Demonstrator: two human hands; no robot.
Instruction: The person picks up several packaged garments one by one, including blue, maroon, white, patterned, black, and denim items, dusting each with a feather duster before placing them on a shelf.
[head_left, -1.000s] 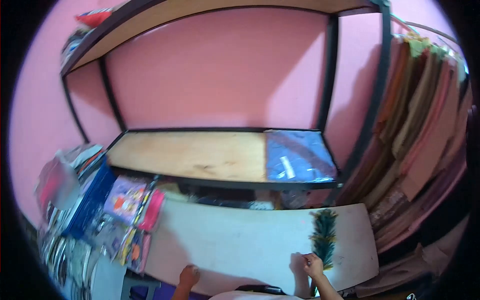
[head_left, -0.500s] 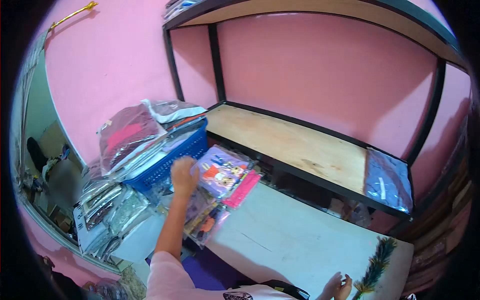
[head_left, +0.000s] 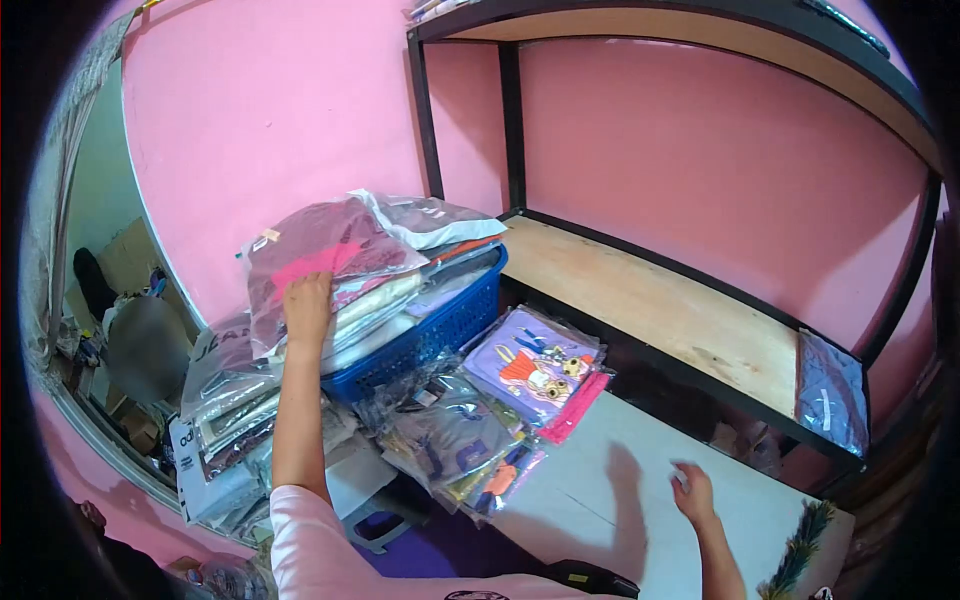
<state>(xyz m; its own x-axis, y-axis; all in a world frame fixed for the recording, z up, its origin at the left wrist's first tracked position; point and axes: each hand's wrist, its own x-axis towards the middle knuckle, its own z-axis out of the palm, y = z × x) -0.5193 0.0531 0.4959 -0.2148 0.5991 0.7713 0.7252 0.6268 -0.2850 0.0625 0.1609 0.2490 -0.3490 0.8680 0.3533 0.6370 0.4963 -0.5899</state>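
Observation:
My left hand [head_left: 308,303] is at the front edge of a clear plastic bag with maroon and bright pink cloth [head_left: 330,240], its fingers bent over the bag's edge. That bag lies on top of a blue basket [head_left: 440,328] heaped with bagged garments. Over the white table [head_left: 590,500], my right hand [head_left: 692,492] hangs with its fingers apart and nothing in it. Between the two hands lie a lilac printed garment in plastic [head_left: 530,365], a pink packet [head_left: 575,408] and a grey bagged garment [head_left: 445,435].
Stacked bagged clothes [head_left: 235,440] stand left of the basket. Behind the table is a black-framed shelf [head_left: 640,300] with a blue bagged garment [head_left: 832,395] at its right end. A green tinsel strand [head_left: 800,550] lies at the table's right. A stool [head_left: 380,525] is below.
The view has shifted left. My left hand has moved from beside the lilac garment to the maroon and pink bag. My right hand has risen farther into view over the table.

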